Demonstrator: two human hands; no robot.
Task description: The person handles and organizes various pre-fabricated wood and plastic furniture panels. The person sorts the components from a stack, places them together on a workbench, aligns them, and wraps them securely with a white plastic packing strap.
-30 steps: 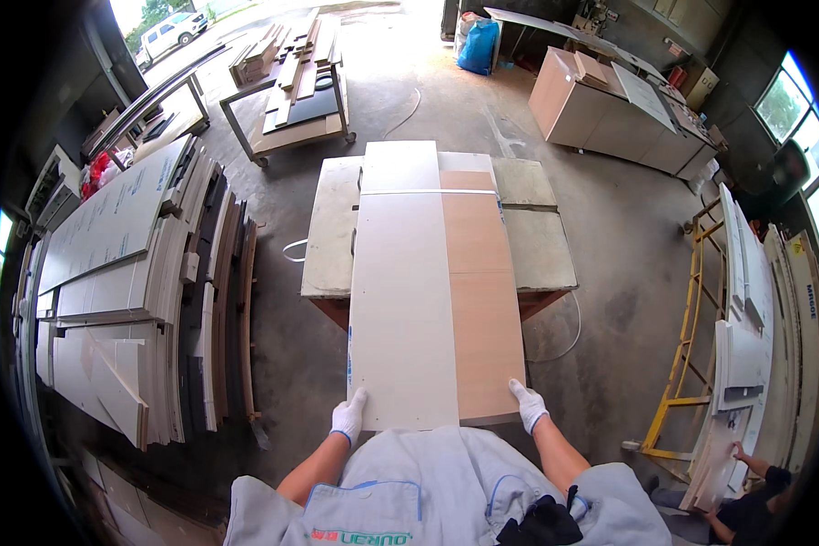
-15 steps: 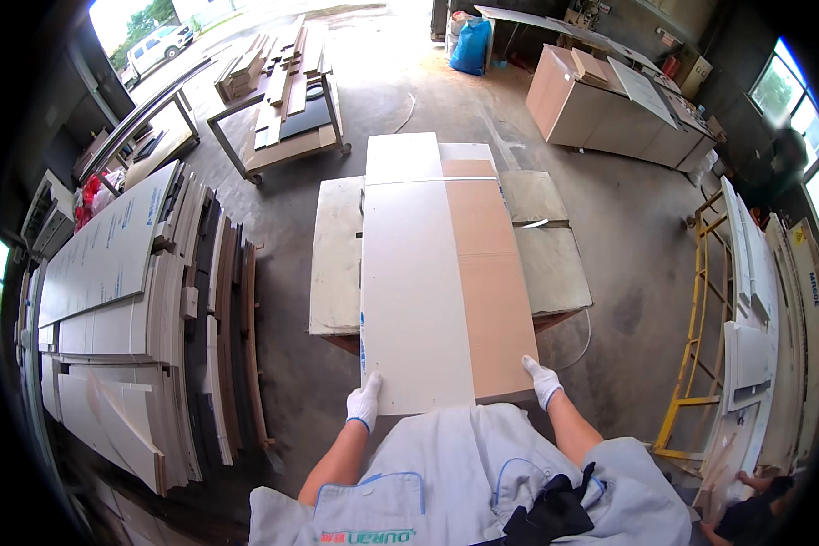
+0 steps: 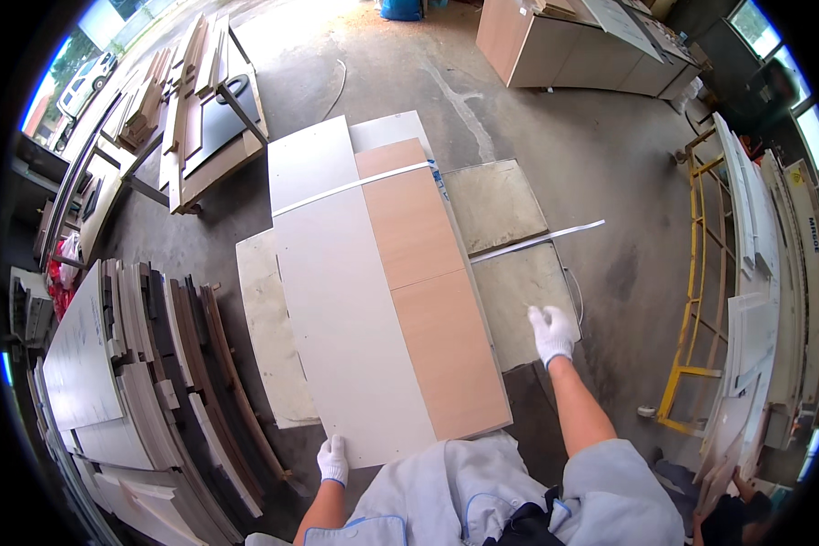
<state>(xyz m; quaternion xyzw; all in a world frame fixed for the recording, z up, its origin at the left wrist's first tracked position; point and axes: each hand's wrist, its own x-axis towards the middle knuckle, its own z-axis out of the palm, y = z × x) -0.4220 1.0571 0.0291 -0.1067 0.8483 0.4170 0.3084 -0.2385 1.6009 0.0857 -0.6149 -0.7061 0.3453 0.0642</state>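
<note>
A strapped stack of flat boards (image 3: pixel 337 300), white on the left with a wood-toned strip (image 3: pixel 441 346) on the right, lies on a low support with pale padded tops (image 3: pixel 510 205). A white band (image 3: pixel 323 194) crosses the stack near its far end. My left hand (image 3: pixel 334 460), in a white glove, grips the stack's near left corner; some of its fingers are hidden. My right hand (image 3: pixel 553 335), gloved too, is off the boards, above the right padded top, with fingers apart and nothing in it. Close by, a loose white strap (image 3: pixel 555 238) sticks out to the right.
Upright panels (image 3: pixel 155 364) lean in a stack at the left. A trolley (image 3: pixel 214 146) with planks stands at the far left, a large wood-toned cabinet block (image 3: pixel 582 55) at the far right. On the right, a yellow frame (image 3: pixel 692 291) holds panels; a person (image 3: pixel 737 510) is partly visible below it.
My right hand has let go of the stack's near right corner and moved right and forward. My left hand stays at the near left corner. The view has turned, showing more of the loose strap.
</note>
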